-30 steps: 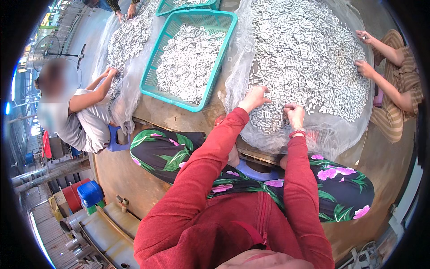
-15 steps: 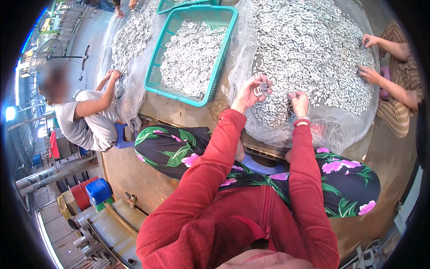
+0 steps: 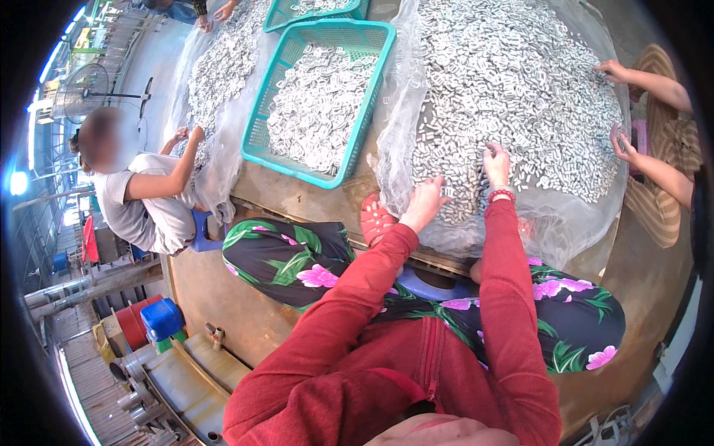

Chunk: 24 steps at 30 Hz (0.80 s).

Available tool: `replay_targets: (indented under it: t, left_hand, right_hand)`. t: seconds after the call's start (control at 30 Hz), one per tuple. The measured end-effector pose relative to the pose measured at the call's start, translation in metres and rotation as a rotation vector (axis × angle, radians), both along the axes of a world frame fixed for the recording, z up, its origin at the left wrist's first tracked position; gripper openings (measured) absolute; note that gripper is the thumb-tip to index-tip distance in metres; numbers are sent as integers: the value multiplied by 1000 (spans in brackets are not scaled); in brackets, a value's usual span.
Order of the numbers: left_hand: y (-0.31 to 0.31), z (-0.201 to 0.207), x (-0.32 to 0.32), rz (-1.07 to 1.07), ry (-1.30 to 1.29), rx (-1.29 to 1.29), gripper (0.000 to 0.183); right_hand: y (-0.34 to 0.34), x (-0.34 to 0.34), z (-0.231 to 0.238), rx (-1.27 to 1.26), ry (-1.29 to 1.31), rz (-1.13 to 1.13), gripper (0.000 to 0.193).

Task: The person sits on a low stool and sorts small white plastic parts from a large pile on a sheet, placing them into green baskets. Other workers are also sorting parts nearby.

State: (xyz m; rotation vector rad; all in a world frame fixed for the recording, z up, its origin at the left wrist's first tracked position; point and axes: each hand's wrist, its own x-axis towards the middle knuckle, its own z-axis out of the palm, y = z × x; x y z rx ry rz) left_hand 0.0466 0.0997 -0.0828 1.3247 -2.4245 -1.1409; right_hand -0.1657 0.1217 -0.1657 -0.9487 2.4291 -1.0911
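A wide heap of small silvery metal pieces (image 3: 513,97) is spread over a clear plastic sheet (image 3: 398,134) in front of the person. The left hand (image 3: 424,205) is held at the near left edge of the heap, its back turned upward. The right hand (image 3: 497,167) is placed over the near part of the heap, farther out than the left, with its fingers bent toward the pieces. Whether the fingers of either hand stand apart or are clamped on a piece cannot be told, as the fingertips are small and partly hidden.

A red beaded bracelet (image 3: 501,195) is worn on the right wrist, just beyond the cuff of a red sleeve (image 3: 509,275). Dark floral trousers (image 3: 290,260) are worn below, and a red sandal (image 3: 377,219) is seen beside the left hand.

To the left of the sheet, more metal pieces are held in a green basket (image 3: 294,172); a second green basket (image 3: 274,18) is partly seen beyond it. A smaller heap (image 3: 223,63) is worked farther left by a co-worker (image 3: 152,201) seated on a blue stool (image 3: 204,234). At the right edge, a co-worker's hand (image 3: 614,71) is held near the large heap.
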Motion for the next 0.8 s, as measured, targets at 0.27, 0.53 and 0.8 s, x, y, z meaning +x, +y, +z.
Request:
replay_targets:
  t: [0.27, 0.53, 0.8]
  left_hand:
    - [-25, 1, 6, 67, 121, 393, 24]
    - [-76, 14, -3, 221, 1166, 1336, 30]
    - [-141, 0, -35, 159, 301, 650, 35]
  right_hand:
    - [5, 18, 7, -28, -236, -19, 21]
    - [40, -10, 49, -463, -1182, -207, 57]
    - [18, -45, 31, 21, -635, -80, 42]
